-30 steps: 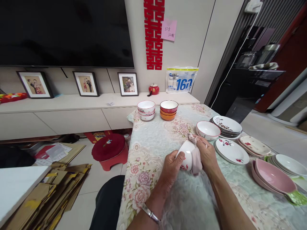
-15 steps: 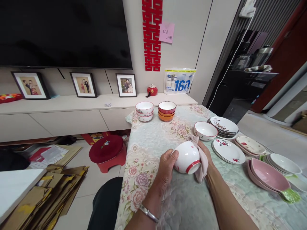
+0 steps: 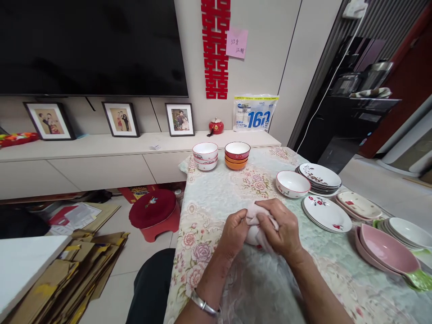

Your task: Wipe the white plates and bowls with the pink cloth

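Note:
A white bowl [image 3: 252, 236] with red marks is between my hands, mostly hidden by them and by a pale pink cloth [image 3: 258, 216]. My left hand [image 3: 234, 231] grips the bowl's left side, fingers closed. My right hand [image 3: 281, 227] is wrapped round the cloth and presses it on the bowl's top and right side. Beyond my right hand stands another white bowl [image 3: 293, 184] with a red rim, beside a small stack of flowered plates [image 3: 326, 213].
At the table's far end stand stacked white bowls [image 3: 205, 156] and red and orange bowls [image 3: 236, 155]. Brown-patterned plates [image 3: 320, 175], cream dishes [image 3: 359, 204], white bowls [image 3: 412, 232] and pink dishes [image 3: 388, 249] line the right. A red stool [image 3: 155, 211] is left of the table.
My right hand has moved left and up with the cloth, from the bowl's right side over its top. The bowl is now more covered and tilted differently.

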